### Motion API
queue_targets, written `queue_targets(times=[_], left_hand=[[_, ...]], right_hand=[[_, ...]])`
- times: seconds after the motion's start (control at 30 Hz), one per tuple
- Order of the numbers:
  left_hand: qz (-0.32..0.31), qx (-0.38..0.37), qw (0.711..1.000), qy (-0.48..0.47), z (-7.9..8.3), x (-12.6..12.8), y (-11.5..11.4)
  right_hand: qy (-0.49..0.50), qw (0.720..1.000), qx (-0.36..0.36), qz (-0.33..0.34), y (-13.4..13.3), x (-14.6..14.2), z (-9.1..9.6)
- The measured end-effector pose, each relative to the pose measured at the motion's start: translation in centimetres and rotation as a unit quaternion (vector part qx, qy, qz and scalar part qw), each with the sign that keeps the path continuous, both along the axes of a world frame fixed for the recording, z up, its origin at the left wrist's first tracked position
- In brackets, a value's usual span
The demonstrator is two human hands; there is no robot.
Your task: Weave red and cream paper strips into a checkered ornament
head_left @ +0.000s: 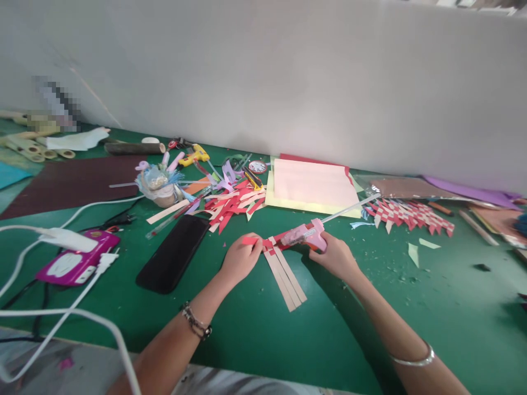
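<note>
My left hand (241, 257) is closed, pinching a red paper strip (249, 240) at the top of a small weave of tan paper strips (286, 277) lying on the green table (370, 307). My right hand (335, 255) grips a pink glue gun (307, 234) with a clear glue stick (349, 208) poking out behind it. The gun's nozzle points left at the woven red and tan strips, close to my left fingers.
A black phone (173, 252) lies left of my hands. Behind are a pile of red and tan strips (233, 206), cream and pink paper sheets (310, 186), a finished red-and-white woven band (411, 215), a yellow glue gun (193, 155), and white cables (61, 241) with a magenta box (78, 262).
</note>
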State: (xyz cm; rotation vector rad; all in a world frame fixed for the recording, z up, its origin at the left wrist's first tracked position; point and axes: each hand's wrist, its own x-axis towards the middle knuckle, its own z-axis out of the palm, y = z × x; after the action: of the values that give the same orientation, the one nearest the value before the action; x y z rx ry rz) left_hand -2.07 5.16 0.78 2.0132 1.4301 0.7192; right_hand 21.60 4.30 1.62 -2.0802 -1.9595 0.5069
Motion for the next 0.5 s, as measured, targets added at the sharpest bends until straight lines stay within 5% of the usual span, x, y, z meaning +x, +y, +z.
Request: queue_targets(times=[0.5], left_hand=[[-0.004, 0.007, 1.0, 0.006, 0.01, -0.07, 0.03]], right_hand=[[-0.022, 0.999, -0.039, 0.007, 0.27, 0.03, 0.57]])
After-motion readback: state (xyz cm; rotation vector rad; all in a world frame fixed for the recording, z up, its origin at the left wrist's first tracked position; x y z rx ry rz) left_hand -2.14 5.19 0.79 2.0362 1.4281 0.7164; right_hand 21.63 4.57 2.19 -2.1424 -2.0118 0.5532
